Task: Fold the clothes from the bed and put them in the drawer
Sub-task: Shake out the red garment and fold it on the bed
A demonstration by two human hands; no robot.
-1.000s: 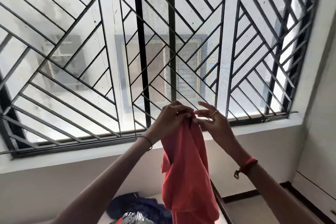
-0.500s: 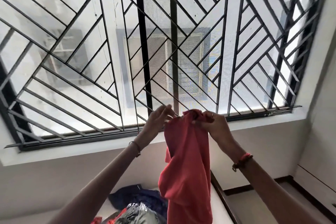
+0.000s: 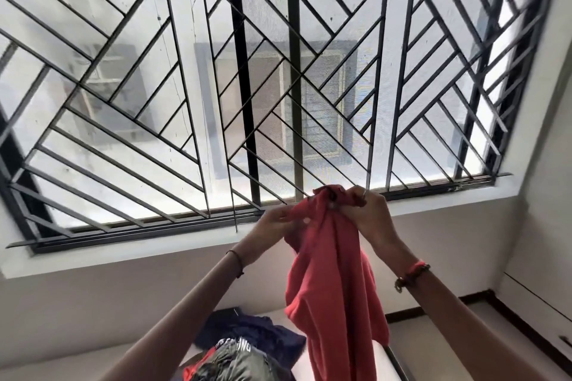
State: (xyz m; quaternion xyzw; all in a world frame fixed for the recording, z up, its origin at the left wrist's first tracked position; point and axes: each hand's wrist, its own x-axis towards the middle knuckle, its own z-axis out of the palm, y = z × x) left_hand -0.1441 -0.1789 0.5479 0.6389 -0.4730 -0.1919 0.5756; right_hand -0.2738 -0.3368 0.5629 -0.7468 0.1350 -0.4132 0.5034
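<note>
Soft red cloth garment (image 3: 334,281) hangs limp and light in front of the white window sill (image 3: 154,252), top bunched: your left hand (image 3: 278,223) pinches it, right hand (image 3: 373,215) clenches it; likely slide your grips apart along that edge.

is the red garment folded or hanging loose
Hanging loose: the left hand and right hand grip the red garment by its bunched top; it drapes down.

Hands: the left hand (image 3: 278,221) and right hand (image 3: 370,215) are gripping the top of a red garment (image 3: 332,281), raised before a window.
Garment: hanging down, bunched.
Window: a black metal grille (image 3: 185,102) is covering it.
Below: a pile of dark clothes (image 3: 247,346) is lying on the bed (image 3: 380,359).
</note>
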